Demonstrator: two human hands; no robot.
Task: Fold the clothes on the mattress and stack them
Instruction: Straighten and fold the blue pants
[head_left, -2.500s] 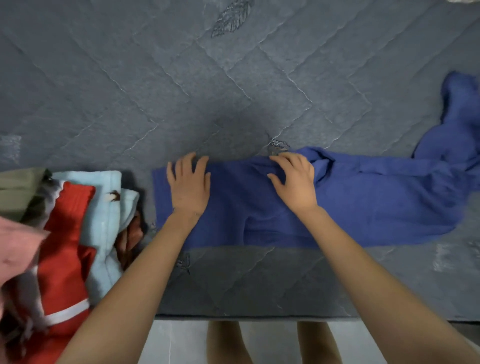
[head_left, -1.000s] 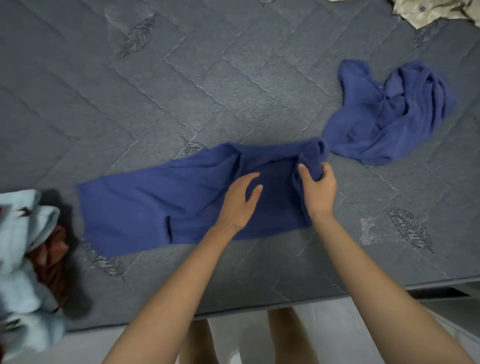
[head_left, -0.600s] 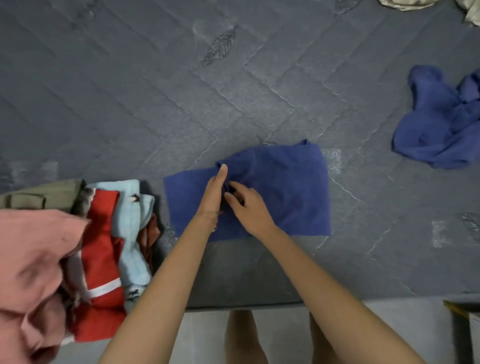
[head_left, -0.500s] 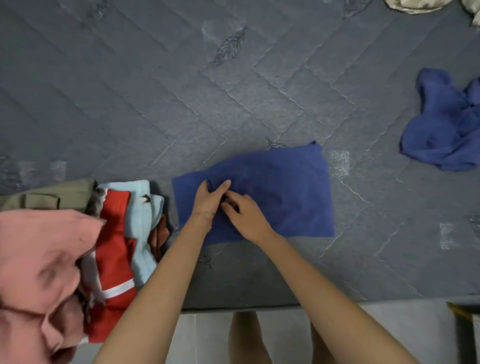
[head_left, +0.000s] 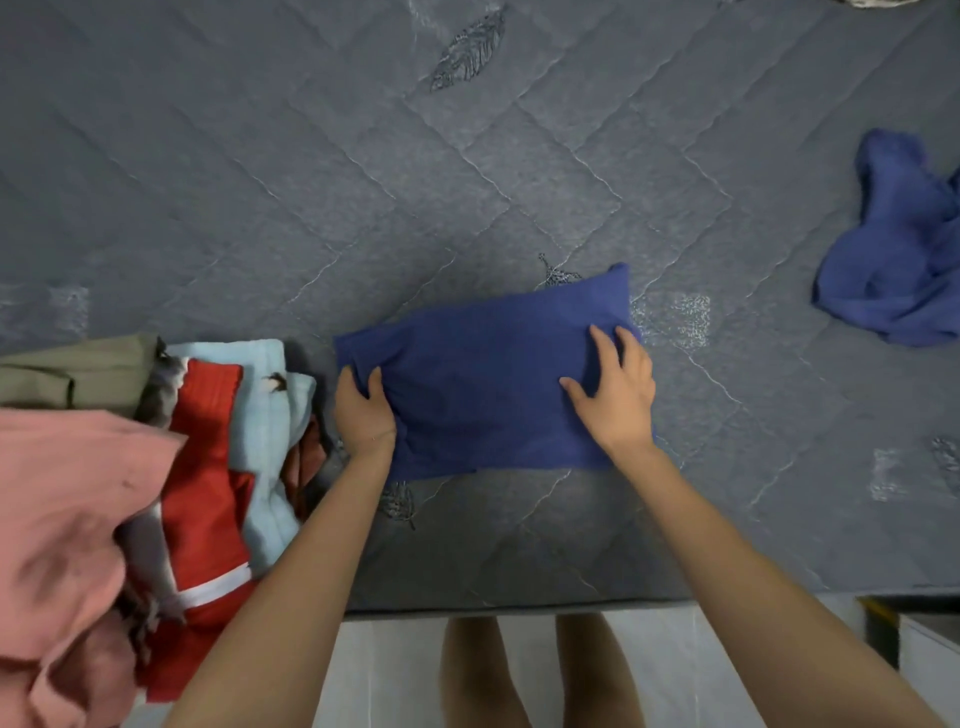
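A dark blue garment (head_left: 483, 374), folded into a rectangle, lies on the grey quilted mattress (head_left: 363, 182) near its front edge. My left hand (head_left: 362, 410) grips the rectangle's left edge, thumb on top and fingers curled under the cloth. My right hand (head_left: 615, 392) rests flat on its right end with the fingers spread. To the left sits a pile of clothes (head_left: 208, 447): red, light blue, olive and pink pieces. A second blue garment (head_left: 898, 260) lies crumpled at the right edge.
The mattress's front edge (head_left: 519, 605) runs below my arms, with pale floor tiles (head_left: 395, 670) and my legs beneath it. A dark box with a yellow rim (head_left: 883, 634) stands at the lower right. A scrap of light patterned cloth (head_left: 878, 3) shows at the top right.
My hands, together at the middle of the folded blue garment half a second ago, have moved apart to its two ends. The left now grips the left edge.
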